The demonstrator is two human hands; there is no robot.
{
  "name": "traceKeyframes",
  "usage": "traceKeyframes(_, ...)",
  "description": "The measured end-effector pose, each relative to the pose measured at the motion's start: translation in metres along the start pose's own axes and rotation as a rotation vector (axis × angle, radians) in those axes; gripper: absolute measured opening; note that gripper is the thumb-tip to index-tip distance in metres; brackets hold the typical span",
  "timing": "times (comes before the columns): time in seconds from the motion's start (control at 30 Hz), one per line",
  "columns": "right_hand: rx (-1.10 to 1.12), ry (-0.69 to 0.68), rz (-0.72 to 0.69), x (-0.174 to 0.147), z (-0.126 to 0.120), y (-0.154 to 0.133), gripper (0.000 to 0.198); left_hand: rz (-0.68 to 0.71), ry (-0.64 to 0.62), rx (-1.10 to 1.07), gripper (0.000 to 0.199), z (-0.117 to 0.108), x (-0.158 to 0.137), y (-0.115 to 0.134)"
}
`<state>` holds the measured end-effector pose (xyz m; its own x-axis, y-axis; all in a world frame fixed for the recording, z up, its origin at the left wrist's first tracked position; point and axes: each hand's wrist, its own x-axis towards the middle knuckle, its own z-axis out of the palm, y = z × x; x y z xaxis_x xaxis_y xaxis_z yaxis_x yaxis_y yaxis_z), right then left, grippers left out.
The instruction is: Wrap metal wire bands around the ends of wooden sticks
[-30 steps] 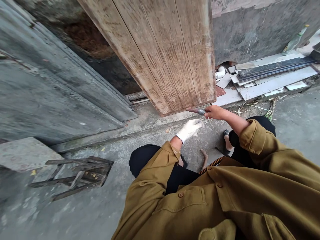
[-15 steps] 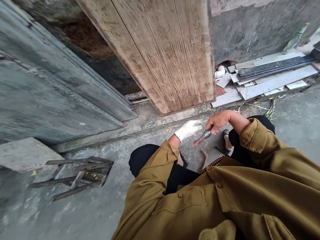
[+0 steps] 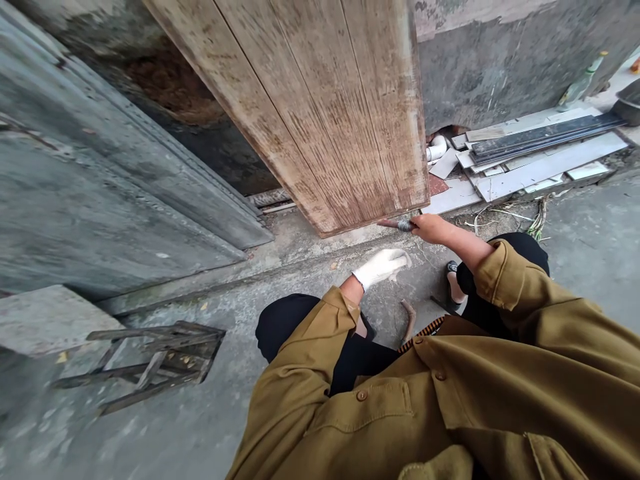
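Note:
My right hand (image 3: pixel 431 227), bare, is closed around a stubby tool (image 3: pixel 397 225) with a reddish-brown end and a grey wire-like binding. I cannot make out its exact kind. The brown end points left, at the bottom edge of a weathered wooden plank panel (image 3: pixel 345 133); whether it touches the wood is unclear. Lower down, my left hand (image 3: pixel 381 267) wears a white glove and hovers over the concrete. Its fingers are loosely bent, the thumb apart, with nothing visible in them. A short curved brown stick (image 3: pixel 409 319) lies on the floor between my feet.
The panel leans against the grey wall (image 3: pixel 470 73). Stacked tile strips (image 3: pixel 550 167), a white pipe elbow (image 3: pixel 437 149) and a glass bottle (image 3: pixel 584 80) are on the ledge at right. A wooden stool (image 3: pixel 155 360) lies at left, beside a grey metal-looking door (image 3: pixel 110 167).
My right hand has moved up and away with the tool, towards the panel's lower edge. The tool has turned from slanting down to nearly level. My gloved left hand has shifted slightly down.

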<state>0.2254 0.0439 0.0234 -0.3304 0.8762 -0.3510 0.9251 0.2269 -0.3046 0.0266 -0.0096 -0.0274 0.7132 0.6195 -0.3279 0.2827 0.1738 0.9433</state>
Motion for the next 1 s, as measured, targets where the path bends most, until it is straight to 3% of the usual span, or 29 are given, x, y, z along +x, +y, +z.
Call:
traceKeyframes(0.07,-0.167,-0.095,-0.02,0.001,0.008,-0.005,0.029,-0.025,-0.04,0.106,0.031,-0.001,-0.003,0.002)
traceKeyframes(0.17,-0.198,-0.46,-0.104,-0.004,0.018,-0.01,0.027,-0.043,-0.034,0.183,0.026,-0.005,-0.008,0.006)
traceKeyframes(0.27,-0.036,-0.857,-0.192,-0.012,0.018,-0.01,0.026,-0.036,0.009,0.164,0.023,-0.011,-0.011,0.009)
traceKeyframes(0.37,0.313,-1.012,-0.433,-0.02,0.0,-0.002,0.028,-0.027,0.031,0.039,0.029,-0.019,-0.011,0.007)
traceKeyframes(0.4,0.461,-0.972,-0.532,-0.022,-0.009,0.002,0.032,-0.012,0.039,-0.021,0.031,-0.022,-0.011,0.005)
traceKeyframes(0.43,0.585,-0.847,-0.593,-0.025,-0.018,0.008,0.035,0.014,0.057,-0.082,0.034,-0.024,-0.011,0.003)
traceKeyframes(0.5,0.772,-0.593,-0.613,-0.028,-0.033,0.018,0.034,0.078,0.089,-0.188,0.037,-0.027,-0.01,0.001)
traceKeyframes(0.6,1.053,-0.259,-0.472,-0.027,-0.043,0.027,0.03,0.117,0.092,-0.257,0.035,-0.025,-0.01,0.002)
traceKeyframes(0.67,1.126,-0.086,-0.321,-0.021,-0.042,0.029,0.026,0.078,0.046,-0.238,0.033,-0.019,-0.012,0.005)
traceKeyframes(0.73,1.022,0.015,-0.15,-0.013,-0.038,0.028,0.021,0.019,-0.007,-0.183,0.033,-0.01,-0.014,0.01)
traceKeyframes(0.83,0.67,0.034,0.008,-0.001,-0.031,0.027,0.015,-0.023,-0.008,-0.083,0.032,0.002,-0.02,0.012)
traceKeyframes(0.93,0.241,0.03,-0.02,0.002,-0.02,0.022,0.016,-0.009,0.1,0.016,0.028,0.01,-0.032,0.005)
traceKeyframes(1.0,0.001,-0.051,-0.071,-0.001,-0.006,0.015,0.012,-0.005,0.189,0.041,0.025,0.015,-0.041,-0.002)
